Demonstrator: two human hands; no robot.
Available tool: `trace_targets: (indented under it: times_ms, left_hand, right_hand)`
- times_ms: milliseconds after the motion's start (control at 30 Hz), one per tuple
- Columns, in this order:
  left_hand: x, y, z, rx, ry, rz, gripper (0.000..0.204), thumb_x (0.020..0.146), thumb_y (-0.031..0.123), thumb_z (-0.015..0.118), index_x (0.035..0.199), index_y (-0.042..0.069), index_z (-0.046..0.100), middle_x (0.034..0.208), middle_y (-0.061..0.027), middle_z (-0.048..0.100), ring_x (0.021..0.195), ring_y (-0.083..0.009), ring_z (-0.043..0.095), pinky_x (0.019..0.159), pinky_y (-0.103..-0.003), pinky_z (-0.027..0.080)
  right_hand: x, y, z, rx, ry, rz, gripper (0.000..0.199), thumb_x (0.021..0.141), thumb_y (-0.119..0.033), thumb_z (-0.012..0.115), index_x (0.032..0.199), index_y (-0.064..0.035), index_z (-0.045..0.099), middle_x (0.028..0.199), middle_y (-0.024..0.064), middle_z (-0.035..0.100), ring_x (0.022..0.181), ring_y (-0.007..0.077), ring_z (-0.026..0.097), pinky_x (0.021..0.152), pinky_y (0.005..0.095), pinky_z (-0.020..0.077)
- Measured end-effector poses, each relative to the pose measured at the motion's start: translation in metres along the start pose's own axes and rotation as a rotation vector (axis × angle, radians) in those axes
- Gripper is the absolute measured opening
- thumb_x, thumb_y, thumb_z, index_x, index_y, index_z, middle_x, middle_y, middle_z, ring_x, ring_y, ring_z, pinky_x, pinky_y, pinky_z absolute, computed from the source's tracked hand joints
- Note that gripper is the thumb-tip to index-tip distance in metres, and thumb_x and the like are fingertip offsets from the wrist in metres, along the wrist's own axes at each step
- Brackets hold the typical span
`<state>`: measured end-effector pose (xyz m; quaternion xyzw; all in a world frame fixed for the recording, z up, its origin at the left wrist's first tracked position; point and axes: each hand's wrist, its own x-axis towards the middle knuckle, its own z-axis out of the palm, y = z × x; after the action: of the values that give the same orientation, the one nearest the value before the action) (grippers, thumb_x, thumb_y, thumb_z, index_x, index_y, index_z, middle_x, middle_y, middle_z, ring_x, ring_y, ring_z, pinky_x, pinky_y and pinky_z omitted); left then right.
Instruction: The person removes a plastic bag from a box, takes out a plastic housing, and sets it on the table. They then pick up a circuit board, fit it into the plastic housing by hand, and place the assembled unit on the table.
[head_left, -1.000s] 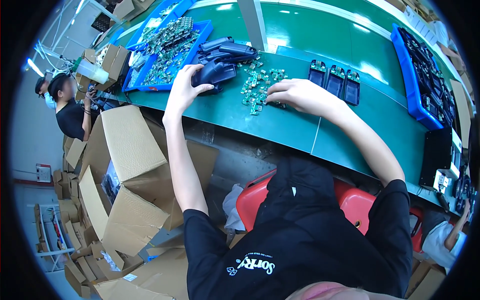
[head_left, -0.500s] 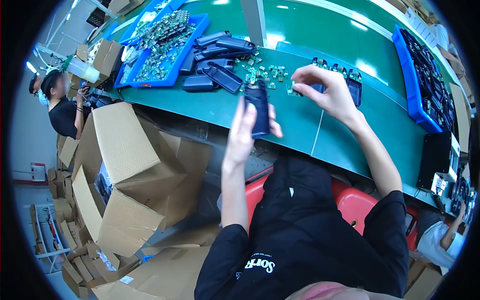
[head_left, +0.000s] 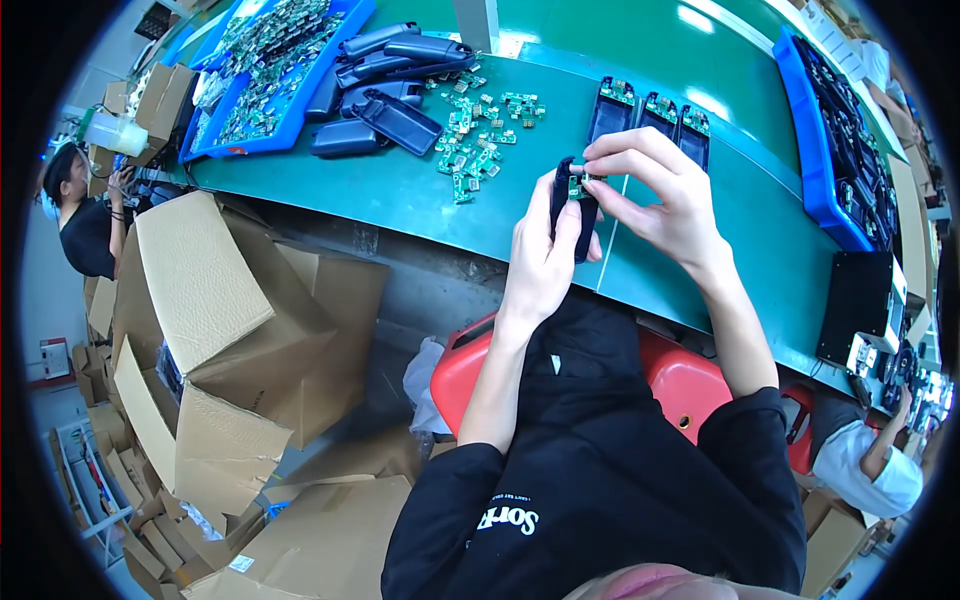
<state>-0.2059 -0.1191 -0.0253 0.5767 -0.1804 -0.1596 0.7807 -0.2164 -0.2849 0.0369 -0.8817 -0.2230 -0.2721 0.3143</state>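
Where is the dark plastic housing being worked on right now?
In the head view, centre: the dark housing is upright in the left hand, above the green table's near edge, while the right hand presses a small circuit board onto it.

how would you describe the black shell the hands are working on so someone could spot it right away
Start at the green workbench and find the row of three black shells lying flat with small green boards at their tops. Just in front of them, the left hand holds another black shell upright while the right hand presses a small green circuit board into it. It is the only shell lifted off the bench.

Bare green belt [head_left: 430, 205] below circuit boards [head_left: 470, 150]
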Motion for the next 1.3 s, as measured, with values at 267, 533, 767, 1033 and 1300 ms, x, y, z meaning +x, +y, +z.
trace_targets:
  times_ms: [267, 533, 767, 1033, 1300]
  left_hand:
    - [-0.002, 0.001, 0.001, 0.063, -0.034, 0.004, 0.032, 0.106, 0.016, 0.041, 0.132, -0.001, 0.045, 0.076, -0.005, 0.062, 0.061, -0.0098, 0.061, 0.056, -0.026, 0.048]
    - [-0.002, 0.004, 0.001, 0.111, -0.021, 0.018, 0.032, 0.107, 0.022, 0.038, 0.126, -0.002, 0.048, 0.074, -0.0069, 0.063, 0.058, -0.0108, 0.062, 0.052, -0.026, 0.047]
    - [-0.002, 0.004, 0.004, 0.209, 0.012, 0.02, 0.035, 0.109, 0.027, 0.035, 0.12, -0.002, 0.052, 0.064, -0.0063, 0.06, 0.053, -0.0109, 0.061, 0.048, -0.027, 0.046]
    - [-0.002, -0.005, 0.006, 0.047, 0.034, 0.071, 0.035, 0.109, 0.026, 0.036, 0.122, -0.001, 0.053, 0.069, -0.0049, 0.061, 0.055, -0.0094, 0.059, 0.05, -0.025, 0.045]
    - [-0.002, -0.002, 0.004, 0.024, 0.023, 0.048, 0.034, 0.109, 0.026, 0.036, 0.122, 0.0, 0.053, 0.07, -0.004, 0.06, 0.056, -0.009, 0.059, 0.05, -0.025, 0.045]
  right_hand:
    - [-0.004, 0.003, 0.004, -0.028, -0.009, -0.017, 0.018, 0.076, -0.001, 0.078, 0.091, -0.0034, 0.069, 0.102, 0.0077, 0.069, 0.09, 0.0224, 0.069, 0.076, 0.0306, 0.0556]
    - [-0.004, -0.001, 0.004, -0.064, -0.021, -0.017, 0.018, 0.076, -0.002, 0.077, 0.091, -0.0032, 0.068, 0.101, 0.0082, 0.068, 0.088, 0.0236, 0.068, 0.074, 0.0315, 0.0554]
    - [-0.006, -0.004, 0.005, -0.075, -0.012, -0.035, 0.018, 0.076, -0.002, 0.078, 0.091, -0.003, 0.067, 0.1, 0.0081, 0.068, 0.088, 0.0234, 0.068, 0.073, 0.0312, 0.056]
    - [-0.011, -0.003, 0.011, 0.037, 0.073, -0.009, 0.016, 0.079, -0.004, 0.075, 0.091, -0.0045, 0.066, 0.1, 0.0045, 0.066, 0.085, 0.0202, 0.069, 0.072, 0.0276, 0.0576]
    - [-0.012, -0.002, 0.014, 0.055, 0.098, 0.004, 0.016, 0.078, -0.001, 0.075, 0.089, -0.0039, 0.066, 0.101, 0.0049, 0.066, 0.086, 0.019, 0.069, 0.072, 0.0269, 0.0574]
